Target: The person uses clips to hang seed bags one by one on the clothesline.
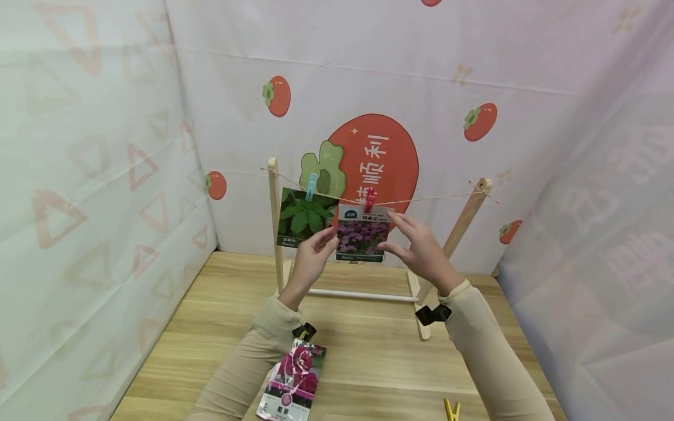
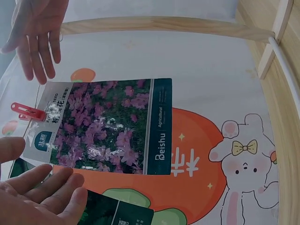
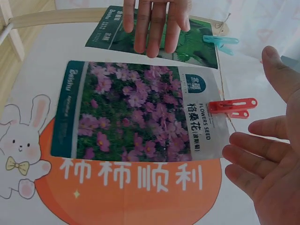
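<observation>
At the bottom of my head view, a rose seed packet (image 1: 292,381) lies flat on the wooden surface (image 1: 368,351) beside my left sleeve, with a yellow clothespin (image 1: 451,409) at the lower right edge. Higher, near the centre of the frame, both my hands are raised on either side of the purple-flower seed packet (image 1: 362,240): my left hand (image 1: 312,254) sits at its left edge and my right hand (image 1: 421,245) at its right edge. Each grip is loose, fingers straight and spread, clasping nothing; the wrist views show the fingertips just beside the packet, and I cannot tell whether they touch it. The packet hangs from a string (image 1: 432,199) by a red clothespin (image 1: 370,199), the string stretched between the posts of a wooden rack (image 1: 275,222). To its left, partly overlapped, a green-leaf seed packet (image 1: 305,219) hangs from a blue clothespin (image 1: 312,186). Behind stands a backdrop printed with persimmons (image 1: 379,146).
</observation>
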A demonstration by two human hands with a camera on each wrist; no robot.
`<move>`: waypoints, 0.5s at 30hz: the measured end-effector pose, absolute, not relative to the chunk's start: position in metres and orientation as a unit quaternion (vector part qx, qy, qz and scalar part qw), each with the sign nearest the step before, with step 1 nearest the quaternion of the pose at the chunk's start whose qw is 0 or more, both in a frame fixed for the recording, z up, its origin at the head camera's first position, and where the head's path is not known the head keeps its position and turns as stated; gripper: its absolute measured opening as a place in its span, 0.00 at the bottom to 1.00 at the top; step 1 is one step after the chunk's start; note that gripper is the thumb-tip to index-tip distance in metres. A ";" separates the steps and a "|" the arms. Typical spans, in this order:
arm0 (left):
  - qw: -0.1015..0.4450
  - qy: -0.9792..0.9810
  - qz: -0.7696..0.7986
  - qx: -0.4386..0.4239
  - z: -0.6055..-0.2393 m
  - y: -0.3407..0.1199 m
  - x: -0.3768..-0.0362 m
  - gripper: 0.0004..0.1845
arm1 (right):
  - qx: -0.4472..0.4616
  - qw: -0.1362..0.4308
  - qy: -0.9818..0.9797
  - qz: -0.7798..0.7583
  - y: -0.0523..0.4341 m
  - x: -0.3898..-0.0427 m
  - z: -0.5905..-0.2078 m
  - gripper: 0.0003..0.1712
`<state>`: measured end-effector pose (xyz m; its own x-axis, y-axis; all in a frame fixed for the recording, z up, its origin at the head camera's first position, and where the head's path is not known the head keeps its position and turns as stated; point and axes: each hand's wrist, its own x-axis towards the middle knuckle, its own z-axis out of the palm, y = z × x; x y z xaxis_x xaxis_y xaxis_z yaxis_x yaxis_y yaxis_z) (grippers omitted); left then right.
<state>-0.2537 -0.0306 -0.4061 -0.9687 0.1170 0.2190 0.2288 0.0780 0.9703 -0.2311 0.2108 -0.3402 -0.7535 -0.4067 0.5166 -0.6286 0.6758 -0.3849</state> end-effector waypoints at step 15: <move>0.002 -0.789 -0.588 -0.177 -0.422 -0.042 -0.248 0.27 | 0.261 0.146 -0.907 0.297 0.224 -0.215 -0.371 0.42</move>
<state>-0.2480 -0.0417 -0.4218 -0.9371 0.2771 0.2122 0.2826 0.2455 0.9273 -0.2150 0.2237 -0.3706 -0.8208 -0.3872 0.4200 -0.5607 0.6865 -0.4629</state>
